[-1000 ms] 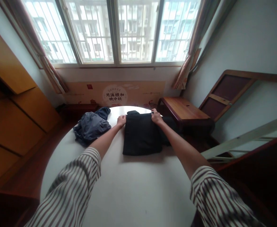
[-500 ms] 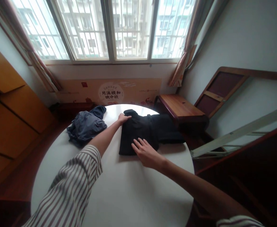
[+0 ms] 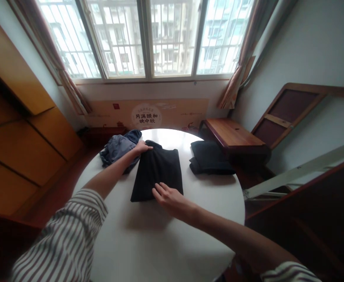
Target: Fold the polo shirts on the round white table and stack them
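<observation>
Left hand [image 3: 142, 147], right hand [image 3: 169, 199] touch black garment [image 3: 157, 174].

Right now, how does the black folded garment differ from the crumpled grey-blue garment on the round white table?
The black garment is folded into a flat rectangle; the grey-blue garment is a loose heap. The black one lies mid-table between the left hand and right hand; the grey-blue one lies near the far edge. Both are cloth on the white table.

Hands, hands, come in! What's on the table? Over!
Left hand on far end of black garment, right hand at its near edge. Folded flat on white round table. Crumpled blue-grey cloth by left forearm; dark folded stack off right.
</observation>
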